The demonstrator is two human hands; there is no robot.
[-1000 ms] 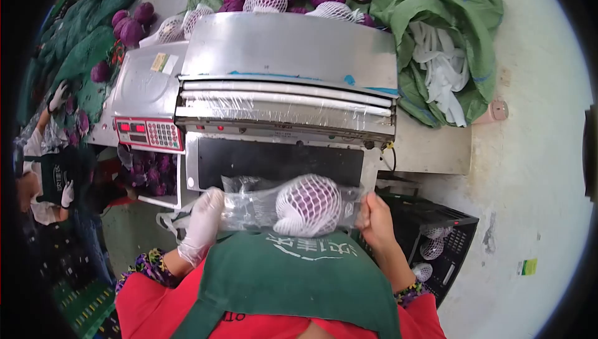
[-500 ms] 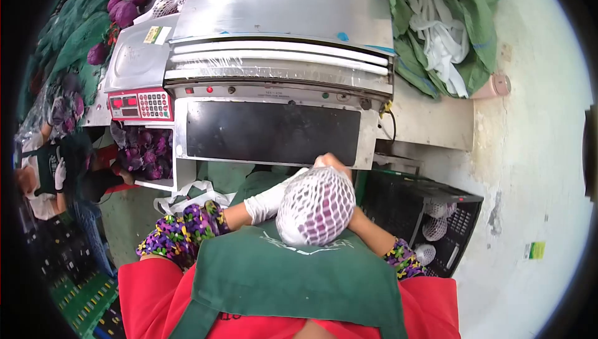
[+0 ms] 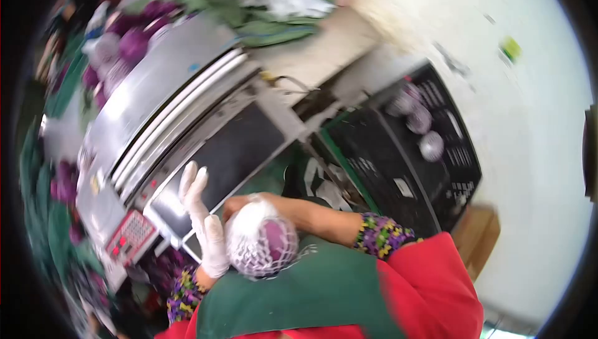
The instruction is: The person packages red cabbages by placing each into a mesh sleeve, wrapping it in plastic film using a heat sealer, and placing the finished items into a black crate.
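A purple cabbage in a white foam net (image 3: 265, 245) is close in front of my green apron. My right hand (image 3: 239, 206), bare, is wrapped around its far side, with part of the fingers hidden behind the net. Beside the cabbage on the left, my left hand (image 3: 208, 233) wears a white glove, its fingers stretched out and apart, with nothing in them. Beyond both hands lies the dark plate (image 3: 240, 146) of the film-wrapping machine (image 3: 165, 80).
On the right stands a black crate (image 3: 380, 152) with several netted cabbages (image 3: 419, 119) in it. A brown box (image 3: 476, 239) sits by the wall. To the left are a red-fronted scale (image 3: 131, 237) and loose purple cabbages (image 3: 133, 44). A green sack (image 3: 274, 32) lies at the back.
The view has swung right, bringing the crate nearer the middle. My left hand has come off the cabbage and its fingers have spread; my right hand still holds it.
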